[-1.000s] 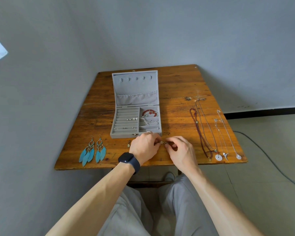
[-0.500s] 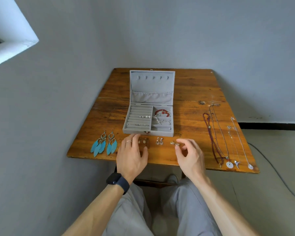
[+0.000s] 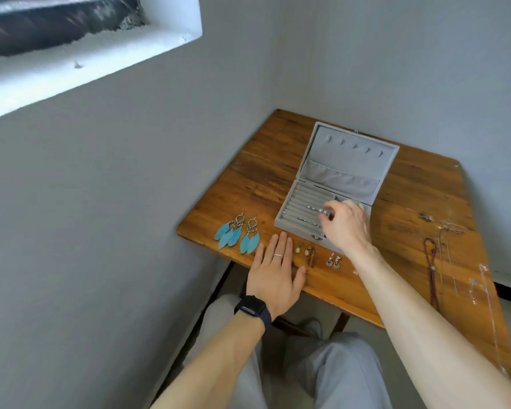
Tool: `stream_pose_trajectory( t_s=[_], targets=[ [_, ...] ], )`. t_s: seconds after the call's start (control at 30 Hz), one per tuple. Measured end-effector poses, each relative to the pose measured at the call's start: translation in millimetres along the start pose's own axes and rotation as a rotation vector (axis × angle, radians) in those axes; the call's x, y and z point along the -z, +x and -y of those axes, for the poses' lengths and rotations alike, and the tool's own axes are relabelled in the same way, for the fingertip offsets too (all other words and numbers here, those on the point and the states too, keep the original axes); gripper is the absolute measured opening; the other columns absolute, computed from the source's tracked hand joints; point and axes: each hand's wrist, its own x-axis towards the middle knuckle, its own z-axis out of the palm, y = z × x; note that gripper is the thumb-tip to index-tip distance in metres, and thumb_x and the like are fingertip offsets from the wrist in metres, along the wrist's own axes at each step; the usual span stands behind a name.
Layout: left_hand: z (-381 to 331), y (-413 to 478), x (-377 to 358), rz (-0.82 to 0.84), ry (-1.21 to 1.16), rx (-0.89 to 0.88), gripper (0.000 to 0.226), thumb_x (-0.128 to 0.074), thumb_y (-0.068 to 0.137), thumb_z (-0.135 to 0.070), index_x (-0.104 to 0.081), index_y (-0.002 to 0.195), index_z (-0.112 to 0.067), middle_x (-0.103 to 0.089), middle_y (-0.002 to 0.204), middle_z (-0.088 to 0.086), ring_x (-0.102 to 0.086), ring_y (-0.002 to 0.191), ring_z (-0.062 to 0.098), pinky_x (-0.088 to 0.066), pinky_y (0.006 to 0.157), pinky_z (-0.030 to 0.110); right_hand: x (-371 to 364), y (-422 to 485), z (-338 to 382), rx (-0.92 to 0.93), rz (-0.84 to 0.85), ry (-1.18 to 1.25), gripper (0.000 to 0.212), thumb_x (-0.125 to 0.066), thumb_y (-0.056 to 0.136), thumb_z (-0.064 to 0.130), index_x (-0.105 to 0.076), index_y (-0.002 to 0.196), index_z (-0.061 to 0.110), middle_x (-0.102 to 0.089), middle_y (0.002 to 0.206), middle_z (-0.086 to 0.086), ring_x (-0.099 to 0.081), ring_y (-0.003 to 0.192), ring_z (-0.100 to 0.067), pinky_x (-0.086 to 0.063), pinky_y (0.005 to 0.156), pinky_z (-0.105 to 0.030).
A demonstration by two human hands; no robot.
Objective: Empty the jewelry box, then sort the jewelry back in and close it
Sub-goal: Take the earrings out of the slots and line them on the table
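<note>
The grey jewelry box (image 3: 348, 163) stands open on the wooden table (image 3: 263, 178), its lid upright. My right hand (image 3: 347, 225) reaches into the box, fingertips curled on small pearl studs (image 3: 322, 212) in the ring rolls; the hand hides the right compartments. My left hand (image 3: 273, 276) lies flat on the table's near edge, fingers straight, holding nothing. In front of the box lie the blue feather earrings (image 3: 239, 234), a pair of oval drop earrings (image 3: 303, 250) and a pair of small silver earrings (image 3: 334, 261).
Several necklaces (image 3: 431, 270) lie stretched out at the table's right side. A grey wall runs close along the table's left edge, with a white window ledge (image 3: 86, 63) high up. My knees are under the near edge.
My right hand has left the table front and gone up into the box onto the pearl studs. My left hand stays flat. The view has swung to the left.
</note>
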Motion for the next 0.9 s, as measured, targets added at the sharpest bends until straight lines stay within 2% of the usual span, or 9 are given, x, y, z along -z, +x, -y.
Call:
stream_pose_trajectory(
  t_s=[0.13, 0.37, 0.47, 0.6, 0.67, 0.73, 0.77, 0.83, 0.9],
  targets=[
    [1.8, 0.1, -3.7, 0.009, -0.001, 0.003, 0.069, -0.019, 0.103, -0.055, -0.027, 0.156, -0.011, -0.025, 0.162, 0.005, -0.015, 0.152, 0.021, -0.004, 0.124, 0.044, -11.3, 17.3, 8.3, -0.053, 0.03, -0.152, 0.031, -0.06, 0.097, 0.03, -0.07, 0.121, 0.013, -0.063, 0.12, -0.018, -0.052, 0.115, -0.033, -0.043, 0.095, -0.04],
    [1.5, -0.5, -5.2, -0.037, 0.009, -0.018, 0.068, -0.025, 0.102, -0.054, -0.036, 0.152, -0.009, -0.034, 0.159, 0.007, -0.025, 0.15, 0.023, -0.012, 0.123, 0.045, -11.9, 15.2, 4.7, -0.048, -0.01, -0.098, 0.027, -0.063, 0.097, 0.028, -0.072, 0.114, 0.009, -0.064, 0.112, -0.018, -0.057, 0.109, -0.033, -0.049, 0.089, -0.043],
    [1.2, -0.5, -3.4, -0.04, 0.002, -0.015, 0.068, -0.026, 0.103, -0.054, -0.036, 0.152, -0.009, -0.034, 0.159, 0.007, -0.026, 0.149, 0.023, -0.012, 0.123, 0.045, -6.7, 11.4, -2.0, -0.01, -0.069, -0.017, 0.023, -0.066, 0.095, 0.027, -0.073, 0.106, 0.009, -0.065, 0.105, -0.015, -0.061, 0.1, -0.03, -0.046, 0.082, -0.035],
    [0.5, 2.1, 1.5, 0.008, -0.054, -0.017, 0.068, -0.03, 0.101, -0.054, -0.032, 0.154, -0.011, -0.029, 0.161, 0.006, -0.02, 0.151, 0.023, -0.008, 0.123, 0.044, 8.9, -3.3, -6.6, -0.062, -0.173, 0.189, 0.018, -0.065, 0.096, 0.029, -0.073, 0.099, 0.013, -0.065, 0.1, -0.009, -0.057, 0.085, -0.02, -0.039, 0.075, -0.026],
    [2.3, 9.7, 12.1, 0.024, -0.15, 0.001, 0.061, -0.039, 0.098, -0.052, -0.043, 0.147, -0.016, -0.042, 0.154, 0.004, -0.033, 0.145, 0.024, -0.024, 0.119, 0.042, 16.6, -25.1, -10.0, -0.106, -0.226, 0.362, 0.015, -0.065, 0.096, 0.033, -0.073, 0.097, 0.02, -0.068, 0.092, 0.004, -0.058, 0.079, -0.008, -0.042, 0.07, -0.022],
    [3.4, 24.8, 28.2, -0.075, -0.203, -0.003, 0.043, -0.05, 0.093, -0.047, -0.055, 0.126, -0.019, -0.059, 0.127, 0.002, -0.053, 0.12, 0.023, -0.047, 0.098, 0.04, 19.9, -57.9, -14.2, -0.197, -0.228, 0.576, 0.01, -0.066, 0.094, 0.038, -0.072, 0.095, 0.03, -0.07, 0.084, 0.019, -0.063, 0.075, 0.002, -0.046, 0.065, -0.016],
    [3.2, 35.6, 35.9, -0.136, -0.205, -0.012, 0.035, -0.054, 0.091, -0.043, -0.056, 0.117, -0.02, -0.061, 0.117, 0.001, -0.056, 0.109, 0.022, -0.05, 0.087, 0.039, 19.2, -75.7, -16.2, -0.244, -0.222, 0.671, 0.009, -0.067, 0.093, 0.04, -0.072, 0.093, 0.033, -0.071, 0.081, 0.02, -0.066, 0.073, 0.002, -0.049, 0.063, -0.015],
    [-0.4, 61.4, 46.9, -0.177, -0.18, -0.044, 0.027, -0.059, 0.091, -0.039, -0.056, 0.112, -0.023, -0.062, 0.112, 0.0, -0.055, 0.104, 0.021, -0.046, 0.08, 0.035, 14.1, -109.5, -23.2, -0.308, -0.207, 0.8, 0.007, -0.066, 0.093, 0.04, -0.071, 0.089, 0.038, -0.073, 0.082, 0.02, -0.068, 0.071, -0.002, -0.052, 0.061, -0.015],
    [-6.3, 89.4, 51.8, -0.121, -0.135, -0.083, 0.028, -0.059, 0.093, -0.036, -0.057, 0.118, -0.024, -0.062, 0.119, 0.001, -0.053, 0.111, 0.023, -0.043, 0.085, 0.037, 5.9, -136.5, -31.0, -0.35, -0.173, 0.874, 0.007, -0.066, 0.094, 0.035, -0.071, 0.09, 0.038, -0.074, 0.084, 0.018, -0.068, 0.07, -0.006, -0.054, 0.062, -0.019]
  ],
)
